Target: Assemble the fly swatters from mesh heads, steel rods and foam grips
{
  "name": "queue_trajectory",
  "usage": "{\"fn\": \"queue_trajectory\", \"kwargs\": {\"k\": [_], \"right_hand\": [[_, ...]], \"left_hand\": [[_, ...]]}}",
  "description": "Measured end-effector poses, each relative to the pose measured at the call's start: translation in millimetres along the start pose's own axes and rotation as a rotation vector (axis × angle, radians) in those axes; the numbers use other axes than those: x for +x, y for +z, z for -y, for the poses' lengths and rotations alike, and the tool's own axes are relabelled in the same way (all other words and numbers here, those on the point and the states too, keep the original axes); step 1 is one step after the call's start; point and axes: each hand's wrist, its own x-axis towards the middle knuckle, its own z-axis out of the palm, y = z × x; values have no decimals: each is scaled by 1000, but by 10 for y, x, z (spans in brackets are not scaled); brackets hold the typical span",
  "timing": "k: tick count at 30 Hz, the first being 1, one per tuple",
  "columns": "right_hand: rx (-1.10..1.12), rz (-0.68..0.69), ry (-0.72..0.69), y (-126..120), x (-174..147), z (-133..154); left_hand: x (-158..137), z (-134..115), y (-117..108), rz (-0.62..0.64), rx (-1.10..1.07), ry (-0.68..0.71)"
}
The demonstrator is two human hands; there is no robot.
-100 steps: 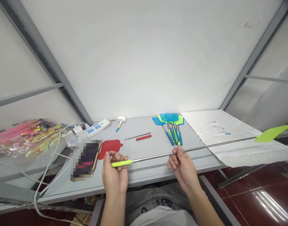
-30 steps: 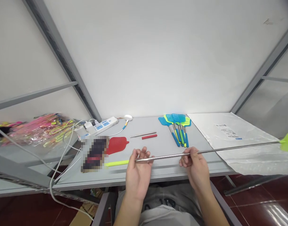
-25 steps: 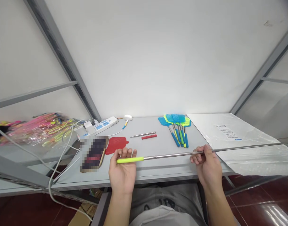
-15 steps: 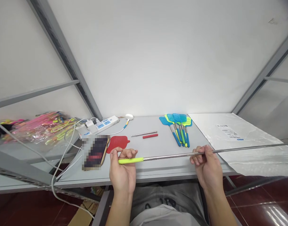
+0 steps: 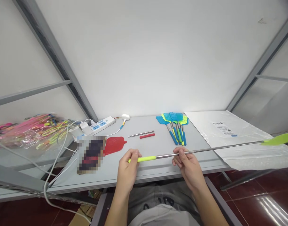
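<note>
A telescopic fly swatter (image 5: pixel 219 147) with a lime-yellow grip and a yellow-green head stretches across the front of the table, its steel rod extended. My left hand (image 5: pixel 128 169) is closed around the end of its grip. Farther along, my right hand (image 5: pixel 187 164) pinches the steel rod between thumb and fingers. Behind my left hand lies a loose red swatter head (image 5: pixel 114 145). A separate metal rod (image 5: pixel 141 134) and a red grip (image 5: pixel 147 136) lie side by side beyond the hands. A pile of blue and green fly swatters (image 5: pixel 175 125) rests at the back.
White plastic packaging (image 5: pixel 205 125) with a label covers the table's right side. A blurred-out phone (image 5: pixel 90 157) lies at the left, near a power strip (image 5: pixel 103 124) and white cables. Bagged colourful items (image 5: pixel 40 128) sit on the far left shelf. Metal posts flank the table.
Both hands have come closer together, the left moving right and the right moving left along with the rod. The swatter's yellow-green head has come into view at the right.
</note>
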Motion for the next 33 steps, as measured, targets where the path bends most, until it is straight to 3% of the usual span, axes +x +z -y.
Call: {"fn": "queue_trajectory", "kwargs": {"k": [5, 9, 17, 22, 28, 33], "right_hand": [[45, -86, -85, -133, 50, 160], [-25, -142, -141, -203, 66, 219], [-185, -50, -137, -131, -8, 44], [-204, -41, -184, -62, -44, -6], [-250, 15, -149, 103, -82, -104], [-241, 40, -107, 6, -29, -85]], "left_hand": [[121, -99, -219, -159, -83, 109], [158, -189, -295, -200, -117, 175], [138, -171, -239, -174, -142, 107], [97, -127, -208, -139, -46, 74], [-83, -95, 77, 62, 99, -54], [-138, -77, 206, 52, 80, -93]]}}
